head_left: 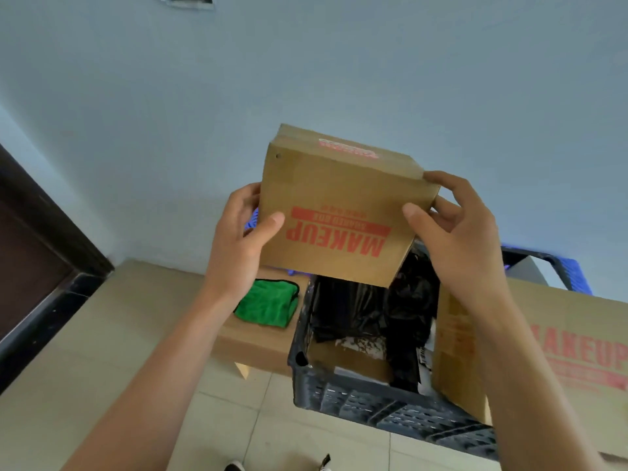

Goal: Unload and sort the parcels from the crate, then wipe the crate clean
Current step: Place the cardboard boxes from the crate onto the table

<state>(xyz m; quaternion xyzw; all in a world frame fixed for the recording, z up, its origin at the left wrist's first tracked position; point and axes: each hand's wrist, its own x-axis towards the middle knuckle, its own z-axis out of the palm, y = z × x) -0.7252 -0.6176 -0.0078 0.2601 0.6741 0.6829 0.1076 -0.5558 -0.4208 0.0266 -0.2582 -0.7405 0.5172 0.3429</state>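
Observation:
I hold a brown cardboard parcel [339, 205] printed MAKEUP in red, raised above the crate. My left hand [246, 232] grips its left side, thumb on the front face. My right hand [452, 226] grips its right edge, fingers over the top corner. Below stands the dark plastic crate [390, 402] on the tiled floor. Inside it lie black plastic bag parcels [367, 311] and a flat cardboard parcel [346, 362]. A green cloth [268, 302] lies on a flat cardboard box [251, 348] left of the crate.
A large MAKEUP carton [557, 355] stands at the crate's right side. A blue crate [574, 273] shows behind it. A pale wall rises behind, and a dark door frame [40, 253] is at the left. Shoe tips [234, 466] show at the bottom edge.

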